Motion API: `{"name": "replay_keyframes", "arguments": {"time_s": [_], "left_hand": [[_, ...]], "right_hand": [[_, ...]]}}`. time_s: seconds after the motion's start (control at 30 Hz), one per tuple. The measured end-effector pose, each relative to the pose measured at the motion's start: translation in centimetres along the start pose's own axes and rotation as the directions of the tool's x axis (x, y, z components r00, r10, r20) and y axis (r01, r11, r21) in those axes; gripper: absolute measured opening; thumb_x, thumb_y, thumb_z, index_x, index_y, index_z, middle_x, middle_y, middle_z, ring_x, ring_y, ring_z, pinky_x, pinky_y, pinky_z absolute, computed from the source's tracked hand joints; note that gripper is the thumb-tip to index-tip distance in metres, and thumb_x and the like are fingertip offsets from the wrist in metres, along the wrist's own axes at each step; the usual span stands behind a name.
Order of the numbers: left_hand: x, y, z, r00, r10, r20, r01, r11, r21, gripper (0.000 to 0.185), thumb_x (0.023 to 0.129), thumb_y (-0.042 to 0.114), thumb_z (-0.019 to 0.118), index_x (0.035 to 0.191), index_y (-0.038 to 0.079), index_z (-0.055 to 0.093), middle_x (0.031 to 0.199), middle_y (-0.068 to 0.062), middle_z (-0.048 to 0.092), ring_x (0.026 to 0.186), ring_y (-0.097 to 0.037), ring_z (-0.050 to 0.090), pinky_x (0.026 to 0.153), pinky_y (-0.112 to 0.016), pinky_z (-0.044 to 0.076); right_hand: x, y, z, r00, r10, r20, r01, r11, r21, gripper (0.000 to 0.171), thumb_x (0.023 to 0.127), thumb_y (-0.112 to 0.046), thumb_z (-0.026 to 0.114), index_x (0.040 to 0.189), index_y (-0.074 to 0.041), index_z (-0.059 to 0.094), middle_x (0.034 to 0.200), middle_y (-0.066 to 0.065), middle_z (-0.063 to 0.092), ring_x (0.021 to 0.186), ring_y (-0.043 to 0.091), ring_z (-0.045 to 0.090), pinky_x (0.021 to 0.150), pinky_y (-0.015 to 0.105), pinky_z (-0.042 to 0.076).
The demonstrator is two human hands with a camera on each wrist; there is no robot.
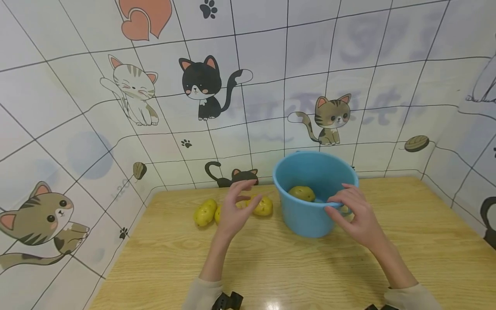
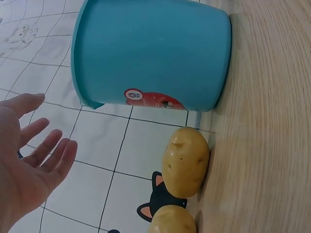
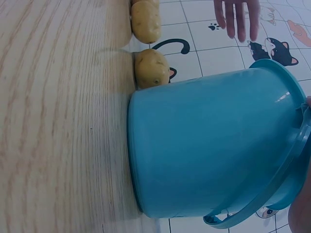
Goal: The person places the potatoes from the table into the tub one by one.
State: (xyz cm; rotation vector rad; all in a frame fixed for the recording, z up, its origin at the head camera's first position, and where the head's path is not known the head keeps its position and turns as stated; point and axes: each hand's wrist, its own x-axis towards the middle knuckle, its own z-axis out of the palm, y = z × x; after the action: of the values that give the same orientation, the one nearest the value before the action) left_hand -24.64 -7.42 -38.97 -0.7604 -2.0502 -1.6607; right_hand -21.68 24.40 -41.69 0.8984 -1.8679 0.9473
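A: What is lying nearest to the person?

B: The wooden table (image 1: 271,267) is stretching out under both forearms, and the beige sleeves (image 1: 201,295) are just showing at the bottom edge.

A: And the hands?

B: The left hand (image 1: 236,206) is hovering above the table with its fingers spread and relaxed, holding nothing. The right hand (image 1: 354,215) is resting on the near rim of the blue bucket (image 1: 306,215), its fingers curling over the edge by the handle.

A: Where is the bucket standing?

B: It is standing upright on the table, right of the left hand. One potato (image 1: 301,193) is lying inside it.

A: Any others?

B: Yes, more potatoes are sitting on the table to the left of the bucket. One (image 1: 264,206) is lying just beside the bucket, near the left fingertips; another (image 1: 205,212) is lying further left. Part of one more is peeking out behind the left hand.

A: And beyond that?

B: The tiled wall (image 1: 271,86) with cartoon cats is rising behind the table.
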Motion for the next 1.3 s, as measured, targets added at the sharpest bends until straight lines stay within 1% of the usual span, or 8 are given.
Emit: {"name": "replay_keyframes", "arguments": {"time_s": [0.23,0.53,0.67,0.83,0.97,1.1,1.2,1.3], "left_hand": [[-0.3,-0.3,-1.1,0.999,-0.009,-0.047,0.010,1.000,0.015,0.039,0.087,-0.002,0.076,0.125,0.000,0.066,0.123,-0.017,0.062,0.110,-0.031,0.057,0.087,-0.048,0.058],[-0.2,3.0,-2.4,0.997,-0.026,-0.069,0.027,0.999,0.019,0.037,0.086,-0.011,0.073,0.121,-0.013,0.062,0.120,-0.031,0.059,0.108,-0.037,0.056,0.087,-0.057,0.055],[-0.1,1.2,-3.0,0.996,-0.017,-0.089,0.020,0.999,0.032,0.038,0.086,-0.011,0.072,0.123,-0.012,0.062,0.124,-0.032,0.058,0.109,-0.038,0.056,0.088,-0.058,0.055],[-0.2,-1.2,-4.1,0.993,-0.044,-0.113,0.050,0.997,0.050,0.039,0.088,-0.006,0.074,0.125,-0.006,0.063,0.128,-0.022,0.060,0.113,-0.035,0.056,0.090,-0.051,0.056],[-0.5,-1.9,-5.2,0.988,-0.080,-0.129,0.089,0.994,0.061,0.039,0.090,0.002,0.075,0.127,-0.001,0.065,0.130,-0.018,0.060,0.116,-0.038,0.055,0.093,-0.048,0.055],[-0.4,-1.3,-6.3,0.975,-0.147,-0.165,0.159,0.985,0.067,0.037,0.091,0.003,0.075,0.126,-0.002,0.065,0.130,-0.020,0.060,0.119,-0.042,0.054,0.096,-0.052,0.052],[-0.4,-1.4,-7.2,0.966,-0.170,-0.195,0.187,0.980,0.072,0.036,0.090,0.001,0.074,0.124,-0.003,0.065,0.130,-0.020,0.061,0.118,-0.037,0.055,0.096,-0.052,0.052],[-0.5,-2.7,-7.9,0.962,-0.159,-0.221,0.180,0.980,0.081,0.036,0.089,0.002,0.076,0.123,-0.001,0.067,0.128,-0.017,0.063,0.115,-0.032,0.056,0.095,-0.050,0.053]], "right_hand": [[0.0,0.0,0.1,1.000,-0.004,-0.003,0.004,1.000,0.000,0.038,0.101,-0.044,0.061,0.091,-0.008,0.071,0.084,-0.001,0.065,0.085,0.014,0.057,0.115,0.040,0.030],[0.0,-0.1,0.0,1.000,0.000,0.001,0.000,1.000,0.004,0.038,0.101,-0.044,0.061,0.091,-0.008,0.071,0.084,-0.001,0.065,0.087,0.013,0.057,0.115,0.041,0.029],[0.1,-0.1,-0.1,1.000,-0.001,-0.002,0.001,1.000,0.002,0.039,0.100,-0.045,0.061,0.091,-0.008,0.070,0.084,0.000,0.065,0.088,0.013,0.056,0.115,0.041,0.029],[0.1,0.0,-0.2,1.000,-0.004,0.003,0.004,1.000,0.001,0.039,0.101,-0.045,0.061,0.090,-0.008,0.070,0.084,-0.001,0.065,0.088,0.013,0.056,0.116,0.041,0.029],[0.0,-0.1,-0.2,1.000,-0.001,0.003,0.001,1.000,0.001,0.040,0.101,-0.045,0.060,0.090,-0.008,0.070,0.084,-0.001,0.065,0.088,0.014,0.056,0.115,0.041,0.029],[0.1,-0.2,-0.2,1.000,-0.009,-0.003,0.009,1.000,-0.002,0.041,0.101,-0.045,0.060,0.089,-0.007,0.070,0.083,0.000,0.065,0.088,0.014,0.056,0.115,0.042,0.030],[0.2,-0.2,-0.1,1.000,-0.014,-0.007,0.014,1.000,-0.001,0.041,0.101,-0.045,0.060,0.089,-0.006,0.070,0.083,0.000,0.065,0.088,0.015,0.056,0.115,0.042,0.031],[0.3,-0.2,-0.2,1.000,-0.005,0.001,0.005,1.000,-0.002,0.041,0.101,-0.045,0.060,0.089,-0.007,0.070,0.084,0.000,0.065,0.088,0.014,0.056,0.115,0.042,0.030]]}}
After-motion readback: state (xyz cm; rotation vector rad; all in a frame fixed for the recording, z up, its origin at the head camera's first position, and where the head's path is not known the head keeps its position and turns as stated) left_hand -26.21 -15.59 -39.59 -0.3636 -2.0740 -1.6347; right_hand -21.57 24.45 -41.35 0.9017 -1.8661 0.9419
